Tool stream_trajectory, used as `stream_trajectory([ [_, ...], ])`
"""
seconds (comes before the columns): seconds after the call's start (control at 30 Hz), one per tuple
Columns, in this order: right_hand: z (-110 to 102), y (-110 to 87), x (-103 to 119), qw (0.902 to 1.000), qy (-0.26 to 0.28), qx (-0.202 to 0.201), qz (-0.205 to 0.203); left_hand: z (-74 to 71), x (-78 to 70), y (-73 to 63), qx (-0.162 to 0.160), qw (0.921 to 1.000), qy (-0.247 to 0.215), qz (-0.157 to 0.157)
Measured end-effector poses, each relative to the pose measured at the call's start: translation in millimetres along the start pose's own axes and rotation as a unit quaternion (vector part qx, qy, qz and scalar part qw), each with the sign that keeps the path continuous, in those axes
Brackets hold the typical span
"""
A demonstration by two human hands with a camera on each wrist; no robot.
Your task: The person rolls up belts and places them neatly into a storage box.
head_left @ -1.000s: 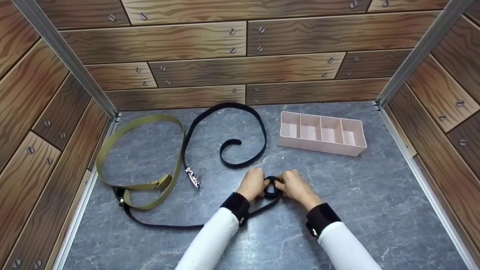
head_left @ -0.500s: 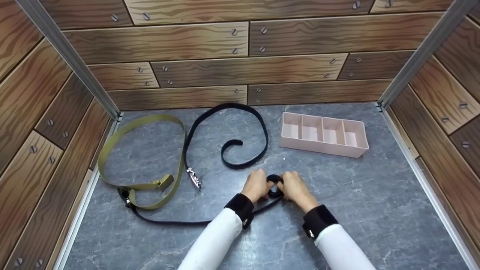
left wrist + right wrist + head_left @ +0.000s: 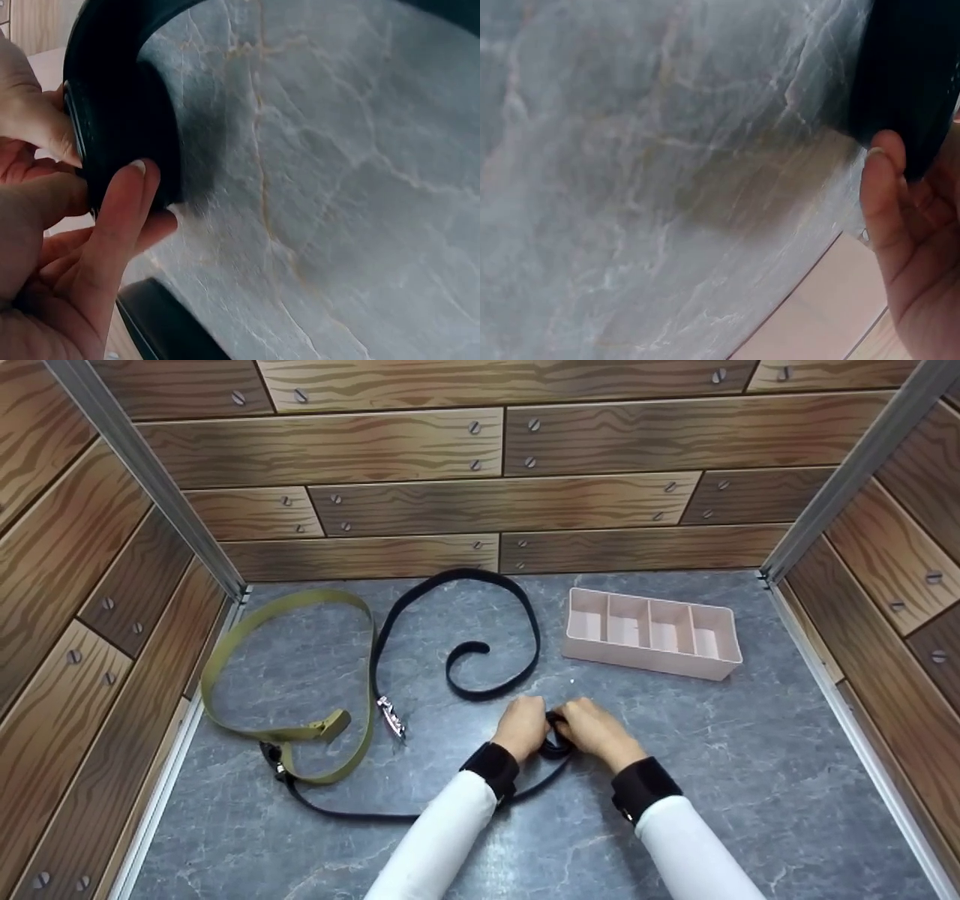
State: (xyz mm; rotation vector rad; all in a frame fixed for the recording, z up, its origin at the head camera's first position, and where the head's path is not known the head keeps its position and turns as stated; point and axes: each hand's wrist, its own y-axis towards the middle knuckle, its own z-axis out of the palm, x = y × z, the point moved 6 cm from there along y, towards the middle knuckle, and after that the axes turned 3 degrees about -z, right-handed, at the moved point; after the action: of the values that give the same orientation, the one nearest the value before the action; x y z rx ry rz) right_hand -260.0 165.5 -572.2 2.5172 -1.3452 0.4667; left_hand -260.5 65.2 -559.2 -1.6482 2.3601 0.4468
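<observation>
A black belt runs along the floor from its buckle at the left to a small coil between the hands. My left hand pinches the coil's left side; in the left wrist view, thumb and fingers grip the layered strap from below. On the coil's right side, my right hand holds the strap between thumb and fingers. The right wrist view shows that hand at the lower edge of the black strap. Part of the belt passes beneath the left forearm.
An olive webbing belt lies looped at the left, overlapping the black belt's buckle. Behind the hands, another black belt curls on the grey marbled floor, its silver buckle nearer. A pink four-section box stands back right. Wood-patterned walls surround the floor.
The held belt's buckle end has slid a little right, toward the hands, along the olive belt. Both hands have shifted their fingers on the coil and stay close together.
</observation>
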Motion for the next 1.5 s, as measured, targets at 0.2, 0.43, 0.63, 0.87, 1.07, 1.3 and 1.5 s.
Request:
stream_trajectory([
  [0.2, 4.6, -11.4, -10.6, 0.9739, 0.088, 0.038, 0.206, 5.1, -0.7, 1.0, 0.005, 0.9992, -0.012, -0.037],
  [0.43, 3.4, -7.6, -15.4, 0.961, 0.107, 0.046, 0.251, 10.9, 3.5, 3.2, 0.036, 0.9979, -0.032, -0.042],
  [0.63, -0.9, -0.8, -18.8, 0.9771, 0.057, 0.056, 0.197, 14.5, 5.2, 1.5, 0.051, 0.9972, -0.045, -0.03],
  [0.87, -6.3, 3.9, -10.6, 0.9953, -0.048, 0.022, 0.081, 7.5, -1.5, 1.9, -0.002, 0.9997, -0.024, 0.004],
  [1.07, -1.7, -5.4, -16.5, 0.9795, 0.056, 0.051, 0.187, 7.0, -4.7, 5.1, -0.004, 0.9999, 0.0, -0.013],
  [1.3, 2.0, -7.2, -18.7, 0.9615, 0.121, 0.048, 0.242, 6.9, 1.8, 4.1, 0.039, 0.9967, -0.044, -0.056],
  [1.5, -4.4, -9.0, -30.8, 0.967, 0.094, 0.04, 0.233, 8.6, -4.5, -22.4, 0.177, 0.981, -0.047, -0.064],
])
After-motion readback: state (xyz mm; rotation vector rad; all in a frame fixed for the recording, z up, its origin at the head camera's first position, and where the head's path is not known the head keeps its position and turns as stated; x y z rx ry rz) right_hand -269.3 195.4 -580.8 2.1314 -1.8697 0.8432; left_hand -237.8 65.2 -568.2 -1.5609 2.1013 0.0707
